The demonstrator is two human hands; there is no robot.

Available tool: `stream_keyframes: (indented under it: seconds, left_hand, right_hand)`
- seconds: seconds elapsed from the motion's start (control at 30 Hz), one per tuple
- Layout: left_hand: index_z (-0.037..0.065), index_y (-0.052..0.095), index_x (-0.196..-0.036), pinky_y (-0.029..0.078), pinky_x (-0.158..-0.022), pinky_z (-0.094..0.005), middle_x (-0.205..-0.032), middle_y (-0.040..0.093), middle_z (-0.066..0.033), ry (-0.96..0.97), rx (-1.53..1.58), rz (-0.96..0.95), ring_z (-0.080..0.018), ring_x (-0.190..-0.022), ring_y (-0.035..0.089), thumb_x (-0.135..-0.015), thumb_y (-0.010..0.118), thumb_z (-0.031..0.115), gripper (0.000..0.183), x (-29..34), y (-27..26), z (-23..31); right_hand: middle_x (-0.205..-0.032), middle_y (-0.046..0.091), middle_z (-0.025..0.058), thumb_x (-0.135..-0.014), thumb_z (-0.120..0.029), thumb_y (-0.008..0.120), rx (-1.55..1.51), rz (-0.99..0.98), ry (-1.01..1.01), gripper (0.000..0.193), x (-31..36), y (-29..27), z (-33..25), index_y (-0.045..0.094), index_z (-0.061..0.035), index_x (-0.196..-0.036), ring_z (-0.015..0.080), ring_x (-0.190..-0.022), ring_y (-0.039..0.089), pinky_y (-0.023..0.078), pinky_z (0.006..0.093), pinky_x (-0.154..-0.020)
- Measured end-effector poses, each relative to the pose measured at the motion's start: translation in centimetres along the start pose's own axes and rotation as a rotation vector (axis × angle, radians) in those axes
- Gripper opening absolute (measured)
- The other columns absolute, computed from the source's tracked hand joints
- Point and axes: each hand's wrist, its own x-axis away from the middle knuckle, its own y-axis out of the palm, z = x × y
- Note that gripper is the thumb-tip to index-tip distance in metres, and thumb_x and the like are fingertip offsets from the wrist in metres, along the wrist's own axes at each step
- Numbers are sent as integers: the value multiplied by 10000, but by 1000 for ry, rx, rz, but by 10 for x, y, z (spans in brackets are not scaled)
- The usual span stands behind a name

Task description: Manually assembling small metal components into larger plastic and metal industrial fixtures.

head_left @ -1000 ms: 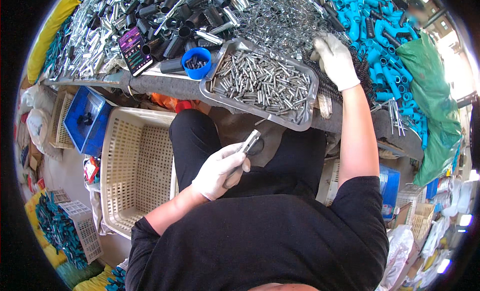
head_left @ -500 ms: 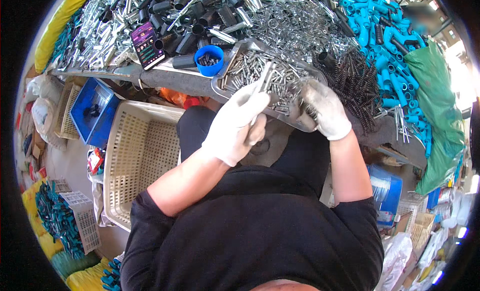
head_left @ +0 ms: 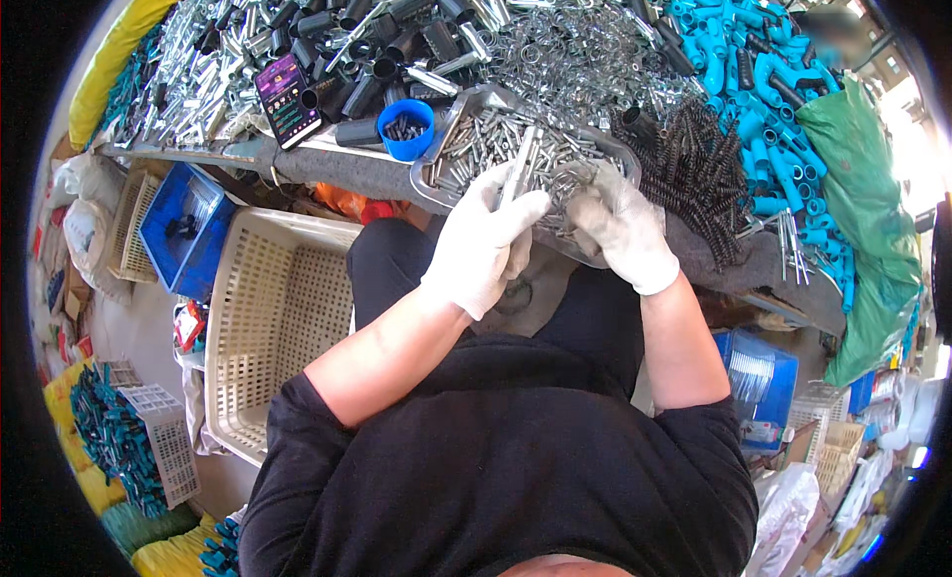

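Observation:
My left hand (head_left: 486, 235), in a white glove, is closed around a slim silver metal tube (head_left: 524, 169) that points up and away from me. Close beside it, my gloved right hand (head_left: 627, 235) has its fingers curled together around small shiny metal pieces, too tangled to tell apart. Both hands hover over the near side of a grey tray (head_left: 424, 180) filled with short silver metal pins (head_left: 476, 146). At the tray's left stands a blue cup (head_left: 407, 151) with small dark parts inside.
Metal tubes and black sleeves (head_left: 436, 44) heap along the bench, with a phone (head_left: 288, 101) at its edge. Dark coil springs (head_left: 694, 171) and turquoise plastic handles (head_left: 759, 131) pile up on the right. A cream basket (head_left: 233, 379) stands at my left.
My right hand has moved left, closer to the tube. My left hand has shifted slightly right, still gripping it.

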Motion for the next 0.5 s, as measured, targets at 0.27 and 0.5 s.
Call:
stream_keyframes:
  seconds: [0.27, 0.5]
  left_hand:
    - [93, 517, -1088, 265, -386, -214, -759, 507, 33, -43, 110, -9, -55, -422, 348, -894, 611, 189, 236, -9, -1, 7]
    - [87, 519, -1076, 271, -393, -207, -766, 521, 2, -10, 134, -10, -52, -453, 372, -896, 598, 187, 221, -15, -3, 5]
  right_hand:
    - [-1207, 627, 122, -822, -122, 675, 511, -9, -92, 537, 2, -28, -11, 516, 6, -1318, 191, -1087, 598, 459, 310, -955]
    - [-1072, 685, 116, -845, -99, 646, 420, 41, 146, 378, 3, -13, -11, 605, -30, -1215, 194, -988, 647, 498, 317, -859]
